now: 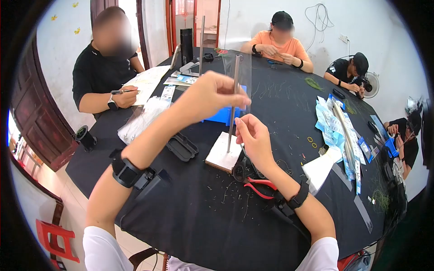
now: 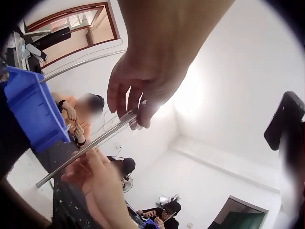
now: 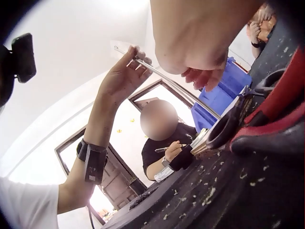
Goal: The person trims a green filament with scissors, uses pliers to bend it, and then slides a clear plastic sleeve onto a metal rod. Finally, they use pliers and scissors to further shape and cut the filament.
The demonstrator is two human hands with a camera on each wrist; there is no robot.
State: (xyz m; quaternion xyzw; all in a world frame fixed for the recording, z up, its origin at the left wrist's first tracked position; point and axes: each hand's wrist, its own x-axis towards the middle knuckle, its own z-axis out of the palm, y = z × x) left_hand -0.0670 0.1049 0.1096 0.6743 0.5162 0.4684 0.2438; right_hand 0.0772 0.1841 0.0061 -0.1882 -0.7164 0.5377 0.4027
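Pliers with red handles (image 1: 266,182) lie on the black-covered worktop (image 1: 181,221), closest to where the seated person's forearms reach in. Just beside them is a pair of black-handled scissors (image 3: 234,119), with small scraps scattered around. Looking over, I see the right hand (image 1: 257,140) low beside a slim metal rod (image 1: 232,117), its fingers curled and the thumb brought near the index finger; whether they touch the rod or pinch something fine, I cannot tell. The left hand (image 1: 205,97) is higher up, its fingers closed round the upper part of the rod. That rod stands with a slight tilt, its lower end on a white-topped block (image 1: 219,151).

Left of the block sits a black open case (image 1: 183,147), and farther left a black spool (image 1: 85,137). To the right are yellow rings (image 1: 310,139), then a spread of blue and white packets (image 1: 348,135). A blue bin (image 1: 219,116) is behind the block, partly hidden by the left hand; beyond it a second metal rod (image 1: 201,43) stands upright near a black cylinder (image 1: 186,45).

Across the worktop, a person in black (image 1: 101,77) holds a pen over paper at the left, one in orange (image 1: 282,47) has both hands raised together, and another in a dark cap (image 1: 350,72) bends forward near a fan (image 1: 371,85).
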